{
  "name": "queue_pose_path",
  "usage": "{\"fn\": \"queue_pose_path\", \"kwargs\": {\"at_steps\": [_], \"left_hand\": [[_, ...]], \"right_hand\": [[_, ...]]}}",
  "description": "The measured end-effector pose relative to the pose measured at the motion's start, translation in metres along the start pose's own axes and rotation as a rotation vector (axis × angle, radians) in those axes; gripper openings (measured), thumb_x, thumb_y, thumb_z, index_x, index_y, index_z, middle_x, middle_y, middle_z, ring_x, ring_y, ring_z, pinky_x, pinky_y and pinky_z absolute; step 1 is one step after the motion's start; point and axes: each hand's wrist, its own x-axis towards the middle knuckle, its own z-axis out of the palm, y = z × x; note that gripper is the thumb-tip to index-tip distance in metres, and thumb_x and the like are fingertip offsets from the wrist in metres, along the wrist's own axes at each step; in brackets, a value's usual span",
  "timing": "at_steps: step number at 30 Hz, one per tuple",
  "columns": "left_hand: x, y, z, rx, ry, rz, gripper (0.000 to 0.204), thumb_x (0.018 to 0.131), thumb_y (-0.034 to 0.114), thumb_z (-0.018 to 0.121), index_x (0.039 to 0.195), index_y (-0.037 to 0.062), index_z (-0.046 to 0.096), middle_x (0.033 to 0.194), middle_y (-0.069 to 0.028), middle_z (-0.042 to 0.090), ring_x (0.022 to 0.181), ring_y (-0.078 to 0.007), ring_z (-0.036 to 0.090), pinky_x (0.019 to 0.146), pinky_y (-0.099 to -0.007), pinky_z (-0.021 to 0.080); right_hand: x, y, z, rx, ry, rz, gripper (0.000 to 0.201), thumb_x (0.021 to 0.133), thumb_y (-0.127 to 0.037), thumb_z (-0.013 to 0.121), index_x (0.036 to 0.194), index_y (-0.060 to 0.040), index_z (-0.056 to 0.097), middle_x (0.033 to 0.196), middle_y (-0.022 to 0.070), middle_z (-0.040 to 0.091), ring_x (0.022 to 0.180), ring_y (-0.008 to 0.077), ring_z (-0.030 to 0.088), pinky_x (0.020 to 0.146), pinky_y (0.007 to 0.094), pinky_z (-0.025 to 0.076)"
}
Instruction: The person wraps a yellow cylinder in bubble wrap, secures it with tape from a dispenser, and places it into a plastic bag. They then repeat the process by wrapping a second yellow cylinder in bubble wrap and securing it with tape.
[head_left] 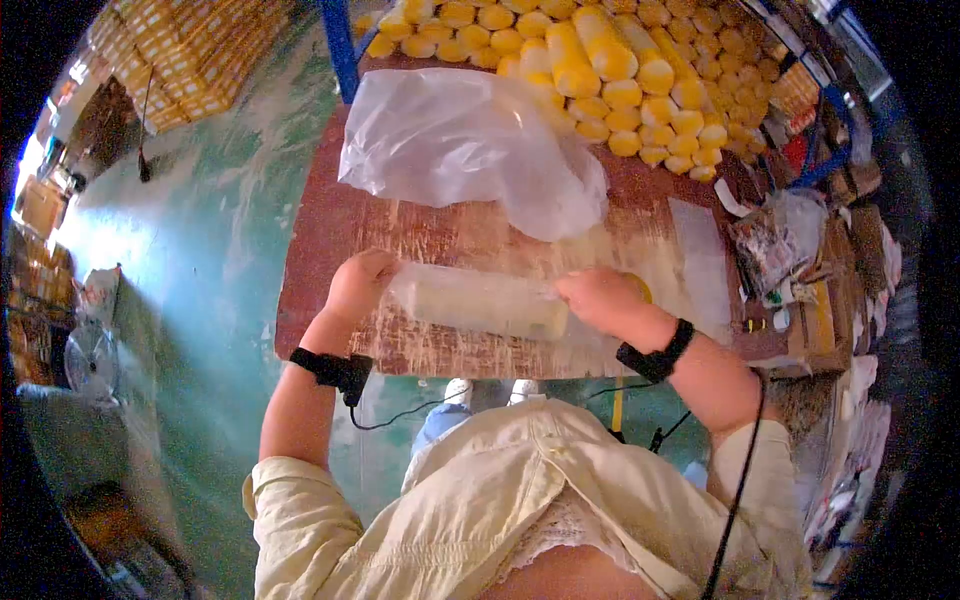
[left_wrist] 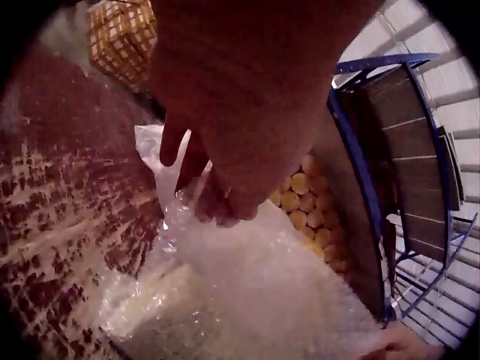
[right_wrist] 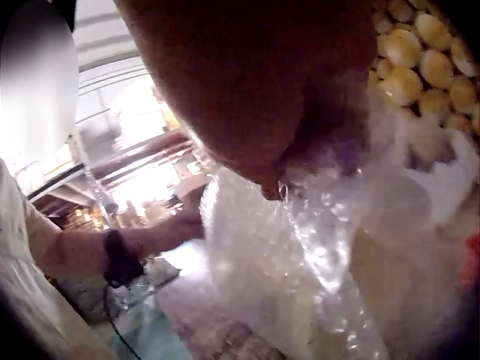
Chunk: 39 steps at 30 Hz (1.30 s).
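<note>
A clear plastic bag (head_left: 465, 285) with a pale, blocky thing inside (head_left: 480, 309) stretches between both hands above the worn red-brown table (head_left: 410, 352). My left hand (head_left: 360, 283) pinches its left end, fingers bent down onto the film in the left wrist view. At the opposite end, my right hand (head_left: 608, 302) pinches gathered, crinkled film (right_wrist: 326, 247) between thumb and fingers. The block's outline is blurred by the plastic. Just beyond the hands lies a large, crumpled heap of translucent plastic (head_left: 450, 140).
Many yellow-and-white rolls (head_left: 600, 80) are stacked at the table's far side, beside a blue metal post (head_left: 340, 50). Plastic-wrapped clutter (head_left: 785, 245) lines the right. Woven yellow crates (head_left: 190, 60) stand at the far left on the green floor (head_left: 200, 220). Cables hang from the wristbands.
</note>
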Motion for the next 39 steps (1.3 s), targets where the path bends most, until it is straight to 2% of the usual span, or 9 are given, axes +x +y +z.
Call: {"fn": "queue_pose_path", "kwargs": {"at_steps": [4, 12, 17, 23, 25, 27, 30, 32, 39], "left_hand": [[-0.009, -0.025, 0.008, -0.484, -0.030, 0.060, 0.034, 0.071, 0.009, 0.063, 0.104, 0.0042, 0.059, 0.110, -0.0146, 0.055, 0.104, -0.0312, 0.052, 0.089, -0.0360, 0.041], [-0.017, 0.038, -0.001, -0.152, -0.041, 0.242, 0.034, 0.069, 0.013, 0.066, 0.101, 0.0048, 0.056, 0.103, -0.0127, 0.057, 0.097, -0.0318, 0.054, 0.094, -0.0379, 0.036], [-0.016, 0.062, -0.019, 0.154, -0.101, 0.241, 0.018, 0.076, 0.019, 0.059, 0.087, 0.0066, 0.055, 0.084, -0.0114, 0.060, 0.085, -0.0304, 0.059, 0.074, -0.0417, 0.047], [0.006, 0.074, 0.019, 0.519, -0.442, 0.308, 0.014, 0.077, 0.020, 0.055, 0.086, 0.0090, 0.055, 0.077, -0.0123, 0.061, 0.071, -0.0325, 0.061, 0.058, -0.0431, 0.049], [0.014, 0.079, 0.027, 0.525, -0.382, 0.403, 0.014, 0.077, 0.019, 0.055, 0.087, 0.0094, 0.055, 0.075, -0.0121, 0.061, 0.067, -0.0330, 0.061, 0.056, -0.0427, 0.049], [0.022, 0.083, 0.024, 0.527, -0.445, 0.393, 0.015, 0.077, 0.018, 0.056, 0.088, 0.0091, 0.054, 0.077, -0.0121, 0.062, 0.070, -0.0319, 0.062, 0.057, -0.0429, 0.049], [0.027, 0.089, 0.015, 0.507, -0.490, 0.355, 0.016, 0.076, 0.017, 0.057, 0.089, 0.0091, 0.054, 0.079, -0.0123, 0.062, 0.074, -0.0306, 0.062, 0.059, -0.0425, 0.049], [0.026, 0.086, 0.014, 0.468, -0.471, 0.322, 0.017, 0.075, 0.017, 0.058, 0.090, 0.0095, 0.056, 0.081, -0.0121, 0.062, 0.076, -0.0298, 0.062, 0.061, -0.0419, 0.049], [0.034, 0.063, 0.035, 0.725, -0.530, 0.336, 0.014, 0.074, 0.013, 0.058, 0.087, 0.0095, 0.062, 0.088, -0.0097, 0.064, 0.080, -0.0272, 0.063, 0.064, -0.0397, 0.052]], "right_hand": [[0.035, -0.072, -0.092, -0.140, -0.073, -0.103, 0.014, 0.076, -0.018, 0.052, 0.073, -0.0052, 0.058, 0.072, 0.0152, 0.057, 0.070, 0.0346, 0.057, 0.061, 0.0427, 0.045], [0.048, -0.100, -0.132, -0.230, -0.228, -0.184, 0.020, 0.080, -0.024, 0.052, 0.077, -0.0063, 0.060, 0.074, 0.0149, 0.058, 0.071, 0.0342, 0.057, 0.061, 0.0420, 0.045], [0.022, -0.038, -0.094, 0.031, -0.208, -0.030, 0.023, 0.081, -0.027, 0.052, 0.081, -0.0058, 0.061, 0.077, 0.0147, 0.059, 0.073, 0.0343, 0.057, 0.062, 0.0424, 0.044], [0.019, 0.017, -0.008, -0.157, -0.320, 0.089, 0.025, 0.076, -0.029, 0.057, 0.084, -0.0056, 0.062, 0.076, 0.0135, 0.060, 0.073, 0.0322, 0.057, 0.066, 0.0423, 0.045], [0.035, 0.010, 0.003, 0.029, 0.150, -0.172, 0.022, 0.074, -0.025, 0.057, 0.082, -0.0054, 0.063, 0.074, 0.0118, 0.061, 0.072, 0.0322, 0.057, 0.065, 0.0427, 0.045], [0.044, 0.004, 0.024, 0.085, 0.355, -0.308, 0.018, 0.072, -0.020, 0.058, 0.080, -0.0052, 0.064, 0.072, 0.0100, 0.060, 0.071, 0.0323, 0.058, 0.064, 0.0432, 0.045], [0.062, 0.000, 0.047, -0.090, 0.128, -0.260, 0.013, 0.067, -0.014, 0.060, 0.076, -0.0051, 0.063, 0.069, 0.0084, 0.059, 0.070, 0.0322, 0.058, 0.062, 0.0436, 0.045], [0.076, 0.002, 0.046, -0.282, -0.225, -0.108, 0.012, 0.064, -0.012, 0.061, 0.074, -0.0054, 0.061, 0.068, 0.0091, 0.059, 0.070, 0.0318, 0.058, 0.062, 0.0434, 0.045], [0.067, 0.013, 0.046, -0.032, -0.194, -0.020, 0.006, 0.064, -0.007, 0.059, 0.069, -0.0056, 0.056, 0.069, 0.0130, 0.058, 0.070, 0.0323, 0.058, 0.061, 0.0439, 0.046]]}}
